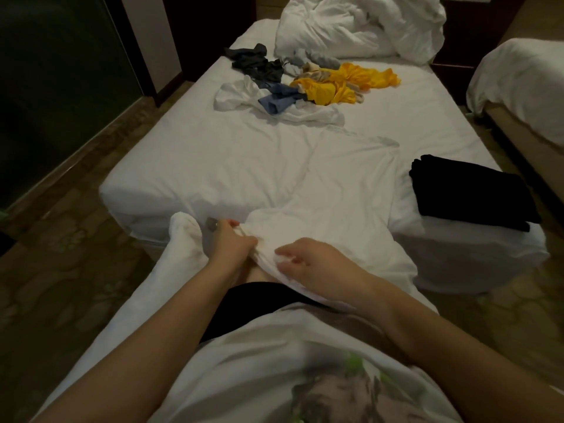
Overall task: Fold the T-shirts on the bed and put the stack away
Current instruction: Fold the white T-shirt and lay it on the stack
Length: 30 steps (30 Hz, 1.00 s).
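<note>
A white T-shirt lies spread over the near end of the bed, and its near edge is bunched up in front of me. My left hand grips that bunched edge. My right hand lies beside it with curled fingers pinching the same cloth. A folded black T-shirt sits at the bed's near right corner. Farther up the bed is a loose pile of clothes: a yellow shirt, a blue piece, dark pieces and a white shirt.
A crumpled white duvet is heaped at the head of the bed. A second bed stands to the right across a narrow gap. A dark glass wall runs along the left, with patterned floor beside the bed.
</note>
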Each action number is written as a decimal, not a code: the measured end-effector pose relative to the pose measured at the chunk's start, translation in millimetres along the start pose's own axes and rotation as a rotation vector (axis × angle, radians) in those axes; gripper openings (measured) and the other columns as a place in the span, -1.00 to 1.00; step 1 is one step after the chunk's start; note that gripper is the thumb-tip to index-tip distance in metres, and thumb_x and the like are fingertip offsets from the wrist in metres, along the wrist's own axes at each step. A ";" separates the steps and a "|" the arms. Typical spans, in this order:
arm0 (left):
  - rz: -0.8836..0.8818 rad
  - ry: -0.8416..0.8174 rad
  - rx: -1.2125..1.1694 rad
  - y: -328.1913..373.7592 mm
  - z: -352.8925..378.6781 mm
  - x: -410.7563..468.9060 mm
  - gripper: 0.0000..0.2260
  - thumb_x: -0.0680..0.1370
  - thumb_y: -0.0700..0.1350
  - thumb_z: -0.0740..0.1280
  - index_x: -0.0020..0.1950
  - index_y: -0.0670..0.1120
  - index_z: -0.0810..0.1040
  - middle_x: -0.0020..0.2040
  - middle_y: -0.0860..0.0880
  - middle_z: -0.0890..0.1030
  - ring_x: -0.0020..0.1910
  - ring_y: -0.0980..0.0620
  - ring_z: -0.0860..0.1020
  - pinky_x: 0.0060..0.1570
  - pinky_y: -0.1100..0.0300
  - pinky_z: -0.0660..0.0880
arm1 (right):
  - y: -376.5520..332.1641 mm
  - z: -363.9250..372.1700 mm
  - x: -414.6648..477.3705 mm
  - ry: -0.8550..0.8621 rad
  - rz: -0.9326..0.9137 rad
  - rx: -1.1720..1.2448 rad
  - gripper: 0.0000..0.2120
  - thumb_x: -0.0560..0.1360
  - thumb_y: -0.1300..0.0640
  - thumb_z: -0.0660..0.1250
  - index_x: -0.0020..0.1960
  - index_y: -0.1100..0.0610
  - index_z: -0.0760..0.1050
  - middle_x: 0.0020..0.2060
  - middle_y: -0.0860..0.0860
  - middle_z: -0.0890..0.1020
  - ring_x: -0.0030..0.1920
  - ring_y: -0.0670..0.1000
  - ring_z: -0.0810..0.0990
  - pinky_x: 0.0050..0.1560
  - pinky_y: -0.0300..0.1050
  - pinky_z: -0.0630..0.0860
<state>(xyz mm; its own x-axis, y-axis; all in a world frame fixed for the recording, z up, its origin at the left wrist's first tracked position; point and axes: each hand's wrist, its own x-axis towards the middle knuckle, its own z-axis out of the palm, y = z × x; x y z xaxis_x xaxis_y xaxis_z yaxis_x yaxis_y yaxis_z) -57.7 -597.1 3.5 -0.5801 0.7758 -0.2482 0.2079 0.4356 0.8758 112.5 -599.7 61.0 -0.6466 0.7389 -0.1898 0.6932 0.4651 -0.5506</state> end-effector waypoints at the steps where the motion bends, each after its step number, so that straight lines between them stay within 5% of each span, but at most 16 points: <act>1: 0.037 0.003 0.052 2.9 -0.8 -1.0 -0.58 0.42 -0.31 0.34 0.25 -0.15 0.35 0.17 -0.20 0.50 0.08 -0.14 0.51 0.07 0.12 0.45 | 0.8 -1.9 0.0 -0.003 0.002 -0.036 -0.53 0.58 -0.05 0.19 0.44 0.07 0.30 0.38 0.06 0.38 0.36 0.01 0.34 0.29 -0.27 0.16; 6: 0.383 -0.051 0.105 34.2 5.2 -11.7 -0.47 0.47 -0.37 0.22 0.43 -0.09 0.33 0.31 -0.12 0.47 0.26 -0.09 0.46 0.21 0.21 0.36 | -2.5 -1.6 -11.8 -0.262 0.027 0.024 -0.37 0.59 -0.15 0.09 0.51 0.19 0.06 0.50 0.04 0.15 0.49 0.01 0.10 0.38 -0.25 0.02; 11: 0.847 -0.633 0.437 51.8 34.9 -32.5 -0.42 0.48 -0.12 0.29 0.42 0.27 0.23 0.16 0.10 0.44 0.12 0.05 0.52 0.18 0.23 0.41 | 10.7 -26.4 -35.5 -0.310 0.109 0.092 -0.55 0.58 -0.14 0.13 0.35 0.07 0.39 0.35 -0.03 0.42 0.33 -0.03 0.37 0.23 -0.24 0.25; 15: 0.909 -0.811 0.794 31.0 33.5 -25.0 -0.58 0.57 -0.12 0.26 0.43 -0.01 0.33 0.25 -0.09 0.52 0.20 -0.02 0.49 0.21 0.27 0.33 | 39.6 -36.7 -59.9 -0.129 0.175 0.027 -0.58 0.55 -0.11 0.22 0.36 -0.01 0.41 0.27 -0.06 0.52 0.22 -0.11 0.46 0.17 -0.32 0.32; 19: 1.018 -0.803 0.681 24.6 22.3 -14.4 -0.71 0.49 -0.02 0.28 0.14 -0.10 0.60 -0.09 0.02 0.56 -0.04 0.08 0.53 -0.08 0.52 0.26 | 70.1 -37.7 -79.2 0.019 0.219 0.201 -0.67 0.46 -0.04 0.38 0.22 -0.09 0.53 0.13 -0.19 0.56 0.12 -0.22 0.50 0.18 -0.30 0.40; 22: 1.014 -0.806 0.700 29.2 17.7 -11.6 -0.63 0.47 0.07 0.27 0.13 -0.13 0.61 -0.05 -0.03 0.58 -0.10 0.31 0.40 -0.09 0.62 0.22 | 90.5 -31.4 -87.3 0.035 0.111 0.254 -0.71 0.42 0.02 0.45 0.09 -0.24 0.52 0.12 -0.33 0.48 0.18 -0.41 0.38 0.25 -0.40 0.23; 26: 1.065 -0.887 0.701 29.0 10.5 -12.3 -0.37 0.42 0.41 0.10 0.13 -0.05 0.61 0.05 0.01 0.60 0.03 0.20 0.49 0.05 0.53 0.28 | 101.3 -22.7 -90.8 0.055 0.029 0.266 -0.64 0.36 -0.01 0.47 0.09 -0.28 0.47 0.19 -0.35 0.41 0.24 -0.53 0.23 0.22 -0.59 0.09; 30: 1.042 -0.973 0.777 29.1 -4.4 -13.2 -0.15 0.26 0.55 0.07 0.35 0.03 0.44 0.26 0.23 0.38 0.20 0.44 0.21 0.16 0.67 0.01 | 107.4 -19.5 -107.1 0.060 0.016 0.321 -0.44 0.22 -0.34 0.38 0.20 -0.32 0.40 0.33 -0.35 0.32 0.39 -0.39 0.13 0.32 -0.52 0.04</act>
<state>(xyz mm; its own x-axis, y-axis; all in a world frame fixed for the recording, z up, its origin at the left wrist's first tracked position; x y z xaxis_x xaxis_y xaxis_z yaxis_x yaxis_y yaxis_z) -47.5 -596.8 34.1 0.6869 0.7147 -0.1317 0.6724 -0.5561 0.4885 262.4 -619.3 38.1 -0.6096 0.7769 -0.1574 0.5612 0.2827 -0.7779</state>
